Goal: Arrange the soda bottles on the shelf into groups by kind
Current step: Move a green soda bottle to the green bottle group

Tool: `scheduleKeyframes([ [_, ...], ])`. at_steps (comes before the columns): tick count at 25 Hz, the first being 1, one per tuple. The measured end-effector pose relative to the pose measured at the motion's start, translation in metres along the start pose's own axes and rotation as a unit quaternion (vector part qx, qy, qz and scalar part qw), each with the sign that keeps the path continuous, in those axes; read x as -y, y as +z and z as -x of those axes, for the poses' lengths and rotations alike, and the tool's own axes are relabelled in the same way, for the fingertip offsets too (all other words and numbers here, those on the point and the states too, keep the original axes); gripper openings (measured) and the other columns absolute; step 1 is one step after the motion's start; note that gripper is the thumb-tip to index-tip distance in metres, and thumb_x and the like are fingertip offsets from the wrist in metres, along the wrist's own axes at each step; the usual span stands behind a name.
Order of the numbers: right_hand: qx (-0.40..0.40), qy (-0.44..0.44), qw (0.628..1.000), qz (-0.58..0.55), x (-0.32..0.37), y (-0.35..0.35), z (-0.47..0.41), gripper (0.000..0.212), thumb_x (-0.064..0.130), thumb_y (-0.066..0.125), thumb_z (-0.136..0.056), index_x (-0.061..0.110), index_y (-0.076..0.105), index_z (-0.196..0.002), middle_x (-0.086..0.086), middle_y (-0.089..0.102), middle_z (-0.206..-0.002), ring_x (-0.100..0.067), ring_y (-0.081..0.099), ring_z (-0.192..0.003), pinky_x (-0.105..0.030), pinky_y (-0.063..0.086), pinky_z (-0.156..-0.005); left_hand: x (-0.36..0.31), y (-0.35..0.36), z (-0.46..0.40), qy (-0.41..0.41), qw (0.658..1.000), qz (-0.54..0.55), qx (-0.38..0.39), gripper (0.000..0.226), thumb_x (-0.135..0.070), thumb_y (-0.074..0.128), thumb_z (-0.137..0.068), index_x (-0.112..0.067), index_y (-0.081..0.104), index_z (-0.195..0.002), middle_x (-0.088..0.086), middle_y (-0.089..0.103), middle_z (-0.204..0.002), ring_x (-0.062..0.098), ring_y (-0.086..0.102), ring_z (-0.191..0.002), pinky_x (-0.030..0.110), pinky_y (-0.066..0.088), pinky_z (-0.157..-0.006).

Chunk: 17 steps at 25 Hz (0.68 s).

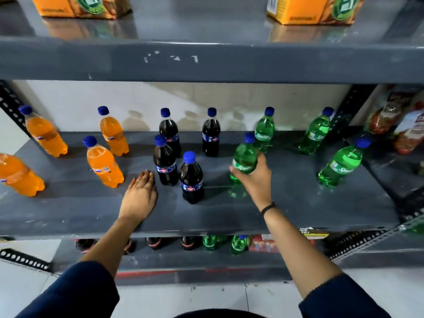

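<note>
- Middle shelf (298, 203): grey metal board holding twelve upright plastic soda bottles, all with blue caps, standing in three clusters by kind.
- Orange soda, four bottles, left part of the shelf: back-left bottle (44, 134); back bottle (113, 133); front bottle (104, 164); far-left bottle (18, 175), partly cut by the frame edge. All filled with orange liquid to the shoulder.
- Cola, four bottles, middle of the shelf: rear-left cola (169, 128); rear-right cola (211, 133); mid cola (164, 161); nearest cola (191, 179). Dark liquid, blue labels. Mid and nearest stand just beside each other.
- Green Sprite, four bottles, right part: held Sprite bottle (244, 158); Sprite behind it (264, 130); rear-right Sprite (317, 133); front-right Sprite (343, 165). Green plastic; fill level hard to read.
- Right hand (253, 177): fingers wrapped around the lower body of the held Sprite bottle, whose base sits at the shelf surface; a dark band circles the wrist.
- Left hand (140, 195): flat, palm down on the shelf, fingers extended and gripping nothing, fingertips just beside the base of the mid cola.
- Upper shelf (206, 63): two orange cartons (78, 6), (314, 9), contents not visible.
- Lower shelf (160, 260): tops of dark bottles (188, 243) and green bottles (238, 244), mostly hidden.
- Neighbouring bay, right: printed snack packets (399, 120).
</note>
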State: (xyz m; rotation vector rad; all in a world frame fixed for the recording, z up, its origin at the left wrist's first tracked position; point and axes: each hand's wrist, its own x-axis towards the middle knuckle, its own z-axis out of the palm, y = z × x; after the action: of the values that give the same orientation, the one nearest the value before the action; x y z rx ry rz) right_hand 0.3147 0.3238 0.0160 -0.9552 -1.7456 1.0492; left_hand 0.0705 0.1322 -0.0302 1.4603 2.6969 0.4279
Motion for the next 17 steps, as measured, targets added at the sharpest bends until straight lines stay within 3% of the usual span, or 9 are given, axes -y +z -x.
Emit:
scheduleKeyframes([
  [4, -0.065, 0.004, 0.998, 0.023, -0.019, -0.057, -0.017, 0.060, 0.022, 0.086, -0.066, 0.012, 0.052, -0.115, 0.005, 0.064, -0.095, -0.013, 0.062, -0.090, 0.002, 0.041, -0.071, -0.001, 0.000, 0.001, 0.000, 1.000, -0.001, -0.004, 0.050, -0.019, 0.034, -0.097, -0.002, 0.025, -0.144, 0.017, 0.022, -0.155, 0.028, 0.018, -0.145, 0.040, 0.013, -0.121],
  [11, -0.052, 0.009, 0.998, 0.043, -0.035, -0.073, -0.013, 0.065, 0.026, 0.084, -0.068, 0.014, 0.048, -0.121, 0.000, 0.065, -0.103, -0.024, 0.064, -0.103, -0.022, 0.047, -0.084, -0.001, 0.000, 0.002, 0.005, 1.000, -0.002, -0.007, 0.050, -0.018, 0.035, -0.097, -0.001, 0.026, -0.143, 0.018, 0.025, -0.154, 0.030, 0.020, -0.145, 0.042, 0.015, -0.120],
  [13, -0.043, 0.019, 0.998, 0.038, -0.031, -0.075, -0.007, 0.078, 0.030, 0.084, -0.068, 0.017, 0.041, -0.132, -0.004, 0.060, -0.121, -0.022, 0.057, -0.117, -0.021, 0.043, -0.095, 0.000, 0.000, 0.002, 0.004, 1.000, -0.003, -0.006, 0.050, -0.019, 0.035, -0.097, -0.002, 0.026, -0.144, 0.017, 0.025, -0.155, 0.029, 0.019, -0.145, 0.041, 0.015, -0.120],
  [15, -0.100, 0.013, 0.994, 0.047, -0.026, -0.072, 0.013, 0.094, 0.038, 0.082, -0.068, 0.019, 0.028, -0.143, -0.008, 0.041, -0.144, -0.019, 0.039, -0.134, -0.027, 0.033, -0.110, 0.000, 0.000, 0.002, 0.002, 1.000, -0.002, -0.004, 0.050, -0.020, 0.034, -0.097, -0.002, 0.025, -0.144, 0.017, 0.024, -0.155, 0.029, 0.019, -0.145, 0.041, 0.014, -0.121],
  [17, -0.168, -0.062, 0.982, 0.060, -0.019, -0.059, 0.043, 0.087, 0.047, 0.076, -0.073, 0.021, 0.029, -0.142, -0.002, 0.035, -0.145, -0.017, 0.035, -0.136, -0.030, 0.032, -0.113, 0.000, 0.000, 0.002, -0.001, 1.000, 0.000, -0.006, 0.050, -0.020, 0.034, -0.097, -0.002, 0.026, -0.144, 0.017, 0.024, -0.155, 0.029, 0.019, -0.145, 0.041, 0.014, -0.121],
])
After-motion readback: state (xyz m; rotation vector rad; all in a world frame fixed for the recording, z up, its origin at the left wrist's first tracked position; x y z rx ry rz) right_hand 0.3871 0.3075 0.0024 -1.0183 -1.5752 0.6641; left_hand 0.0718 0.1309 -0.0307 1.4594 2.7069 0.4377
